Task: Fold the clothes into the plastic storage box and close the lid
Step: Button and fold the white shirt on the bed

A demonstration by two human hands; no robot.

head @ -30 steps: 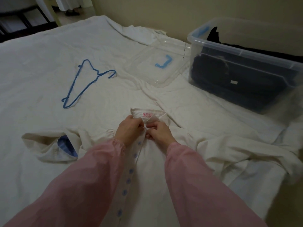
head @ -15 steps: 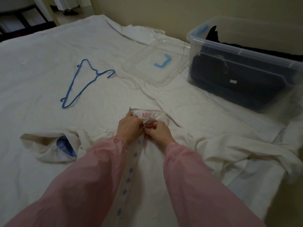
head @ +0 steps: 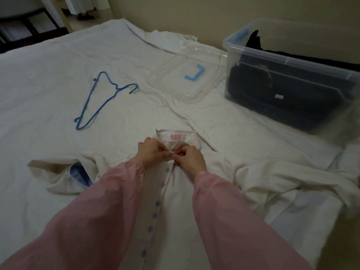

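Note:
A cream shirt [head: 224, 162] with blue buttons lies face up on the bed, collar away from me, a pink label inside the collar. My left hand [head: 152, 152] and my right hand [head: 190, 157] both pinch the shirt's front placket just below the collar, fingertips touching at the top button. The left sleeve, with a blue cuff lining, lies spread to the left. The clear plastic storage box [head: 253, 49] stands at the far right, holding dark folded clothes. Its clear lid [head: 175, 75] with a blue clip lies flat on the bed beside the box.
A blue wire hanger [head: 101, 102] lies on the white bed sheet [head: 48, 84] at the left. A wall runs behind the box. Dark furniture stands beyond the bed's far left corner. The bed's right edge drops off near the shirt's right sleeve.
Both hands stay at the collar; the fingers have shifted slightly on the top of the placket. The shirt and the other things have not moved.

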